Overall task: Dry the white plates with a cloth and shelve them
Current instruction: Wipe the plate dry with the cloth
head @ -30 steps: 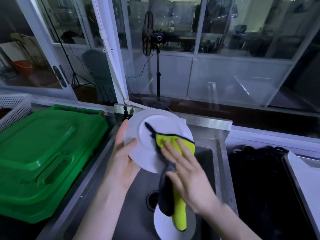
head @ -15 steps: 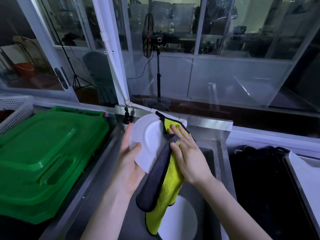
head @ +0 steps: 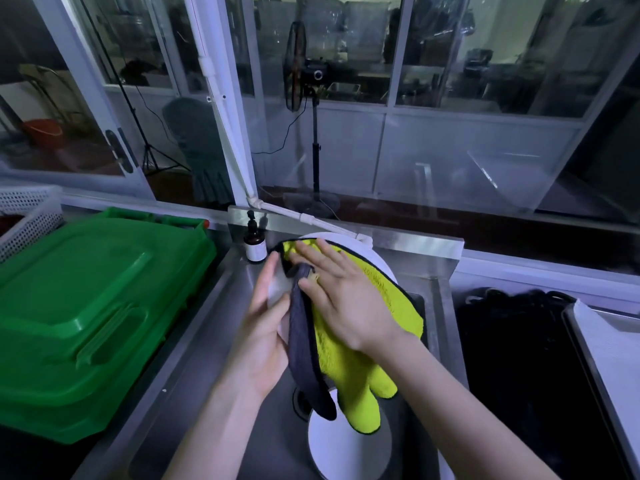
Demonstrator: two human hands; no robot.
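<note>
A white plate [head: 375, 259] is held tilted over the steel sink [head: 242, 393]. My left hand [head: 266, 337] grips the plate's left rim, thumb on its face. A yellow cloth with a grey back [head: 349, 344] covers most of the plate and hangs down over the sink. My right hand [head: 341, 296] lies spread on the cloth, fingers straight, pressing it against the plate. A second white plate [head: 349, 448] lies in the sink bottom, partly hidden by the hanging cloth.
A green plastic crate lid [head: 86, 313] fills the counter left of the sink, with a white perforated basket [head: 27, 216] behind it. A brown pump bottle [head: 255, 245] stands at the sink's back left corner. A black mat [head: 519, 368] and a metal tray [head: 609, 358] lie on the right.
My right hand has slid the cloth up and to the left across the plate, so it now covers most of the plate's face. The plate has tilted further.
</note>
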